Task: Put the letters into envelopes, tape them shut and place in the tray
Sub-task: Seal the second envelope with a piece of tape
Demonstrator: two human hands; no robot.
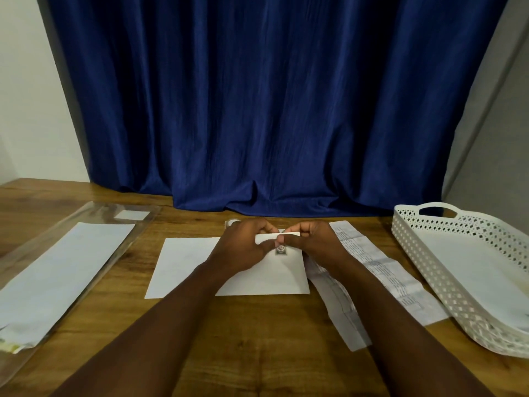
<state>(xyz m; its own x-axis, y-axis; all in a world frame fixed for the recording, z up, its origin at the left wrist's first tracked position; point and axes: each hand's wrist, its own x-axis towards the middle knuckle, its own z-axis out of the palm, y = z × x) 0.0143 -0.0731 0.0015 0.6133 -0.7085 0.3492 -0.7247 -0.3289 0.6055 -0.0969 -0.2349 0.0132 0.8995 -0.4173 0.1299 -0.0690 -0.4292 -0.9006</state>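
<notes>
Behind the wooden tabletop [257,339] hung a dark blue curtain [272,96], its hem resting on the far edge of the wood, with pale wall showing at either side. At the middle of the tabletop lay a white envelope [186,267], flat and lengthwise across the view. Both hands met over its far right part: the left hand [243,247] and the right hand [312,242] had their fingers curled, pinching between them the folded white flap [267,239] at the envelope's upper edge, thumbs nearly touching just above a small printed mark [280,251] on the paper. Just beyond the left hand, partly hidden by it, stood a roll of clear tape [231,222]. To the right of the envelope, touching its edge and partly under the right forearm, lay printed letters [380,270], folded sheets fanned at a slant. Farther right sat a white perforated tray [429,270] with a handle cut-out, and a white envelope [469,267] lay flat inside it. On the left side a clear plastic sleeve [34,239] held a stack of blank envelopes [65,270]
</notes>
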